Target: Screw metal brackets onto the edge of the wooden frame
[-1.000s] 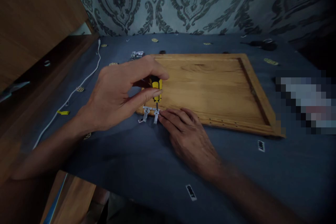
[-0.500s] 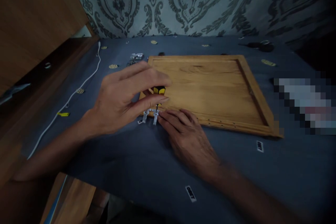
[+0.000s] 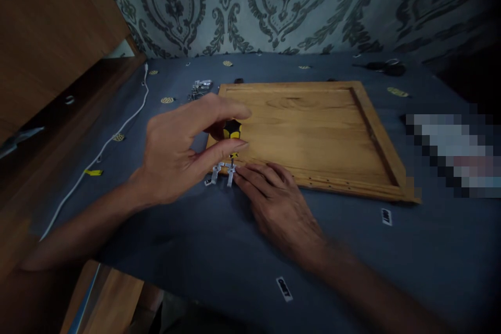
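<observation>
- Working the screwdriver (image 3: 234,128) at a metal bracket (image 3: 230,173) looks like the step in hand; the tool's lower end meets it just below the thumb.
- The left hand (image 3: 176,148) has its fingers round the handle, thumb across the front.
- The right hand (image 3: 274,198) lays its fingers nearly flat on the near edge of the wooden panel (image 3: 301,130), tips right beside that bracket; whether they pin it, I can't tell.
- A second bracket (image 3: 215,173) sits beside the first, on the side away from the right fingers.
- The next move, I'd say, calls for a steady shaft.
</observation>
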`<state>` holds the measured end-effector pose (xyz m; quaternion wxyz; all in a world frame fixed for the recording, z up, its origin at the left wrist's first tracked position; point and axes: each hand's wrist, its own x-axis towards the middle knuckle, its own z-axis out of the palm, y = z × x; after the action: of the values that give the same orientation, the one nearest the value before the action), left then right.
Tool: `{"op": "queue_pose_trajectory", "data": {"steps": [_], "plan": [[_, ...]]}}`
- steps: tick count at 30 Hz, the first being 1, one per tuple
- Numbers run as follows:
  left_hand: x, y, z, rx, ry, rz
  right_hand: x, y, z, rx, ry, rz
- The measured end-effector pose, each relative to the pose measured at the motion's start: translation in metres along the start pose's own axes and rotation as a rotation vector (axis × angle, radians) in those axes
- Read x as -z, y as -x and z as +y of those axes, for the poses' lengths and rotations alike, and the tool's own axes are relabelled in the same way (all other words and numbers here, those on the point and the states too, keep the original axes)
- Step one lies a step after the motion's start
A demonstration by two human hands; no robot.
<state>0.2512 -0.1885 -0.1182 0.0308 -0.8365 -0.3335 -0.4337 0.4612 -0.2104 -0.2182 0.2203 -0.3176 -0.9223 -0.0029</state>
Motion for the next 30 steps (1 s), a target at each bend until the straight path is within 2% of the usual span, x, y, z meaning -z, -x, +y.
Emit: {"op": "queue_pose_trajectory", "data": {"steps": [2, 5, 12, 19, 25, 28, 30], "plan": [[0.001, 0.001, 0.002, 0.072, -0.025, -0.006, -0.001, 0.0, 0.001, 0.003, 0.001, 0.007], [0.005, 0.001, 0.002, 0.081, -0.025, -0.037, -0.002, 0.0, 0.001, 0.005, 0.012, 0.022], [0.014, -0.01, -0.009, -0.138, 0.0, -0.153, -0.001, 0.0, -0.001, 0.02, 0.024, 0.062], [0.02, -0.013, -0.008, -0.14, 0.026, -0.261, 0.0, -0.002, -0.001, 0.002, 0.013, 0.019], [0.012, -0.009, -0.012, -0.117, 0.115, -0.182, 0.0, -0.001, 0.0, -0.008, -0.009, -0.003], [0.006, -0.007, -0.011, -0.148, 0.096, -0.107, 0.0, -0.001, 0.0, -0.016, -0.013, -0.001], [0.004, -0.006, -0.009, -0.11, 0.063, -0.052, -0.001, -0.001, 0.0, -0.014, -0.006, 0.008]]}}
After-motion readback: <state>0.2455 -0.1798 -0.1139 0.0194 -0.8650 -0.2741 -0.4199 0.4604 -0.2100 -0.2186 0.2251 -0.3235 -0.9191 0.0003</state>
